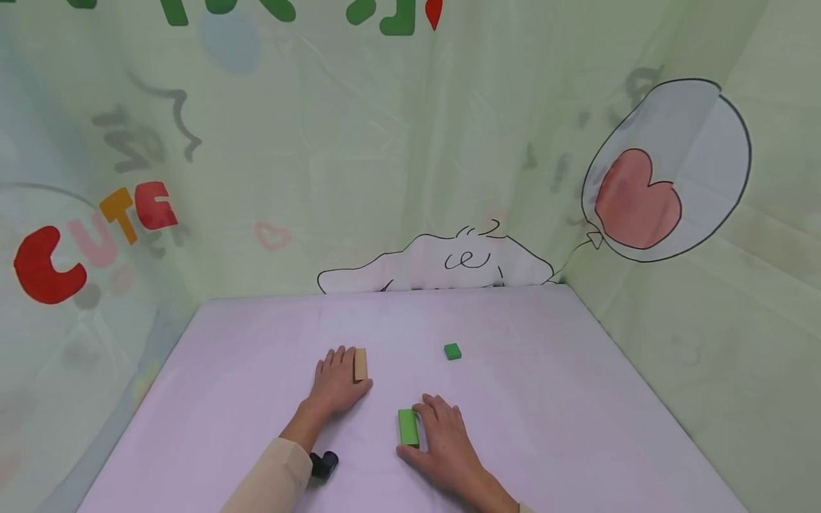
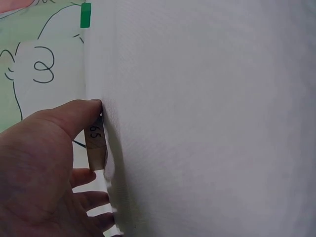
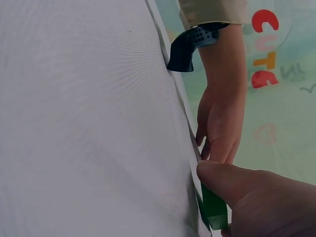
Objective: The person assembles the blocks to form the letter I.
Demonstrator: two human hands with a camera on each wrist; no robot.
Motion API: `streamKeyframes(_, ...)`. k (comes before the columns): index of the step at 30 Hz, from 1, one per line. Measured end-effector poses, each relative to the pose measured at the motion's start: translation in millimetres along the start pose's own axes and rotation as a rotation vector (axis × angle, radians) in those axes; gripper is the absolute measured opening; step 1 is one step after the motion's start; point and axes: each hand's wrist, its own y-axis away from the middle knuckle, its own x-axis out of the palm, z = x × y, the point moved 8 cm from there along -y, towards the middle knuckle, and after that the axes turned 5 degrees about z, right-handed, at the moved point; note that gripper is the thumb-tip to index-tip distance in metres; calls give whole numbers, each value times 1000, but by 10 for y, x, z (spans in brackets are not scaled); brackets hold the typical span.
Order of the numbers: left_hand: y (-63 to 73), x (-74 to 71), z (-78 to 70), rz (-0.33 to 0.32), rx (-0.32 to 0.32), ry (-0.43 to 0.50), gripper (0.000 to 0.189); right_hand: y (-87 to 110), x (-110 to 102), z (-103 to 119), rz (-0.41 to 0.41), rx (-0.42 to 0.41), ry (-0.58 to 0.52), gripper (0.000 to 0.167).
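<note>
Toward the middle left of the table, my left hand [image 1: 338, 385] holds a tan wooden block [image 1: 360, 365] endwise between thumb and forefinger. Dark marks like "65" show on that block [image 2: 96, 148] in the left wrist view, and the other fingers are spread beside it. Nearer to me and to the right, my right hand [image 1: 444, 443] grips a light green block [image 1: 408, 427] by its two ends, with thumb at the near end and forefinger at the far end. Both blocks are at the tabletop. A small darker green block [image 1: 452, 351] lies apart, beyond the right hand.
A pale cloth covers the table [image 1: 545, 399]. Printed curtains [image 1: 359, 157] stand along its back and sides, with a balloon drawing [image 1: 680, 171] on the right. A black wrist-worn device [image 1: 324, 465] sits below the left forearm at the sleeve [image 1: 276, 474].
</note>
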Motion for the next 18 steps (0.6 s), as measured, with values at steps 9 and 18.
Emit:
streamKeyframes(9, 4, -19, -16, -2, 5, 1, 82, -6, -5, 10, 8, 20, 40, 78)
streamKeyframes(18, 39, -32, -32, -3, 7, 10, 82, -12, 18, 0, 7, 41, 46, 84)
